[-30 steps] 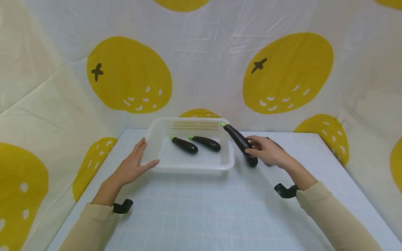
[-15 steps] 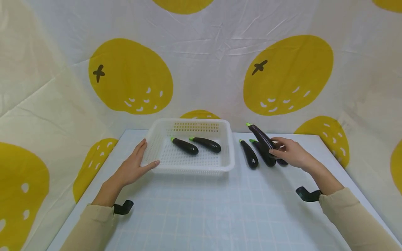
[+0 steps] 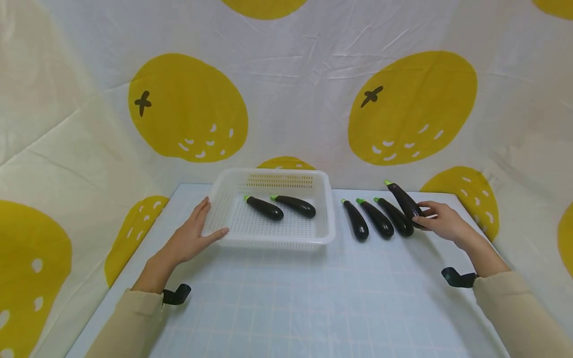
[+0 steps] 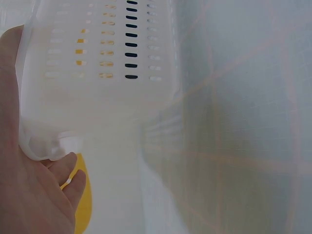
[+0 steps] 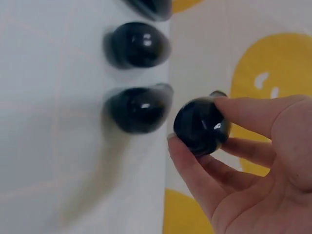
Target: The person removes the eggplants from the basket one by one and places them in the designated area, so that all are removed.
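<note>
My left hand (image 3: 190, 239) lies along the left front corner of a white plastic basket (image 3: 329, 223), fingers stretched along its side and thumb across the front rim. Two dark eggplants with green stems, a left one (image 3: 265, 208) and a right one (image 3: 295, 205), lie inside. The left wrist view shows the slotted basket wall (image 4: 92, 97) beside the hand. My right hand (image 3: 440, 221) pinches an eggplant (image 3: 404, 200) between thumb and fingers, tilted with its stem up and away. In the right wrist view, its round end (image 5: 200, 127) shows between the fingertips.
Right of the basket, three eggplants lie in a slanted row: one nearest the basket (image 3: 356, 221), a middle one (image 3: 377, 219) and a third (image 3: 396, 218) beside the held one. The pale gridded tablecloth (image 3: 286, 298) meets a fruit-patterned curtain (image 3: 295, 109) at the back.
My right hand has moved right with the eggplant, from beside the basket's right rim past the row, uncovering the eggplants lying there. The left hand and basket have stayed put.
</note>
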Motion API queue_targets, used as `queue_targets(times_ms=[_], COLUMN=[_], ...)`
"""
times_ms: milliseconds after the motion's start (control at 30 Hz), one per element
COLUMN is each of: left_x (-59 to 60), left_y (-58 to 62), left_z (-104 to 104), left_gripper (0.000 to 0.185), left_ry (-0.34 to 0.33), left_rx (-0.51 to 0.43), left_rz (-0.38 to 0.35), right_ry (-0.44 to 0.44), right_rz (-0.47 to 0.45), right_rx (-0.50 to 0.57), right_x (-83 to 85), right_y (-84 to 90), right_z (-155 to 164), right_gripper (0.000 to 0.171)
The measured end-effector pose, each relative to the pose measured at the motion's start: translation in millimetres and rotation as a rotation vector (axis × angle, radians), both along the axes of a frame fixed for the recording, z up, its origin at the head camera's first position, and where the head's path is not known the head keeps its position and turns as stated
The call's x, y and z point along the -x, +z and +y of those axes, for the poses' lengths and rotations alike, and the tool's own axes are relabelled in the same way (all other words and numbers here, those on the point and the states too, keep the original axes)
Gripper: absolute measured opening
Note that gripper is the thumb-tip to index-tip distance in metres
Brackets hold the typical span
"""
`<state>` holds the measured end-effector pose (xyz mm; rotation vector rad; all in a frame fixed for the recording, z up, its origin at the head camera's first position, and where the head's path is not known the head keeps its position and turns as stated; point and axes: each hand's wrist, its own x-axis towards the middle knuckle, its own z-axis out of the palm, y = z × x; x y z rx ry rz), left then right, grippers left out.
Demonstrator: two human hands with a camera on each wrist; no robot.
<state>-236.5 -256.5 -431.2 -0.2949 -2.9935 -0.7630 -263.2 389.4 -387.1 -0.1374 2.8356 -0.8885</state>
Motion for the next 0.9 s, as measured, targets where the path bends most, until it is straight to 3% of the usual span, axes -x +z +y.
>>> queue_targets(times_ms=[433,900], left_x=[-1.1,-1.5], left_y=[1.9,1.2], left_z=[0.6,0.9], left_gripper=[0.113,0.113], left_ry=[-0.008,-0.002], left_rx=[-0.004,0.001], left_rz=[0.009,0.002], right_ry=[-0.089,-0.100], right_rz=[-0.063,-0.098], right_rx=[-0.055,-0.055], right_x=[10.9,18.2], right_y=[-28.1,-43.0], right_z=[36.3,35.5], right_gripper=[0.069,0.063])
